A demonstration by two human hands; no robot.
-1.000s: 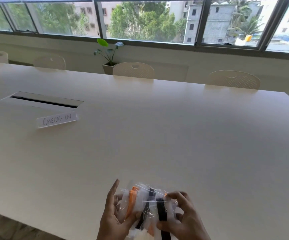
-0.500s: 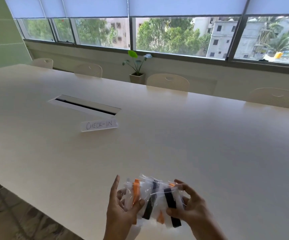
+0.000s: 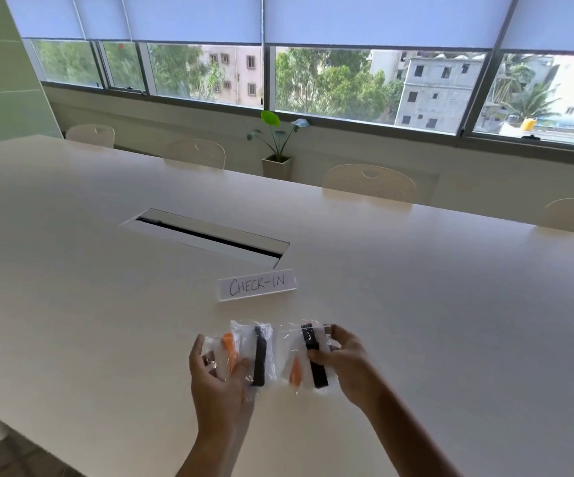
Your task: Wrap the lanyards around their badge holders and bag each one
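Bagged lanyards, held upright by both hands, run lengthwise away.

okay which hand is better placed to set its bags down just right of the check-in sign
Probably the right hand. It grips its bags on the right, nearer that spot by the sign; the left hand would have to cross over.

Counted: two hands, four clear bags of wrapped lanyards, one CHECK-IN sign, one potted plant, four chairs.
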